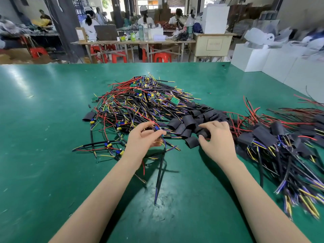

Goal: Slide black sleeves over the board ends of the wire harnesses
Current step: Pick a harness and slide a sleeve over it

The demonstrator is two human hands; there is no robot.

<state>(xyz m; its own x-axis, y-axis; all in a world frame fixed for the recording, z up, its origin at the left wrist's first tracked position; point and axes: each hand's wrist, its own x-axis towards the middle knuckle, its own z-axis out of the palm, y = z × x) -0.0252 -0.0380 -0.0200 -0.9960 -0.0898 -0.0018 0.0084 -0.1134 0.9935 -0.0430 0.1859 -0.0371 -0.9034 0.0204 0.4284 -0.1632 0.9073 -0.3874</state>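
Left hand: the left hand (pixel 143 137) is near the middle of the green worktop (pixel 43 137), its fingers (pixel 158 133) pinched together on the board end of one wire harness (pixel 159 165), whose black cable hangs down toward the near edge and touches the worktop.
Right hand: the right hand (pixel 216 139) lies palm down just beside the left, fingers curled over the loose black sleeves (pixel 189 122); whether they actually grip one, I cannot tell.
Unsleeved harnesses: a big tangled pile of harnesses (pixel 140 102) with bare small circuit boards sits at the middle of the worktop, beyond the left hand.
Sleeves: a heap between the pile and the right side; one stray sleeve (pixel 89 116) lies at the pile's left edge.
Finished harnesses: the sleeved harnesses (pixel 280 142) spread toward the worktop's right edge.
White boxes: white boxes (pixel 249 57) stand along the far right corner.
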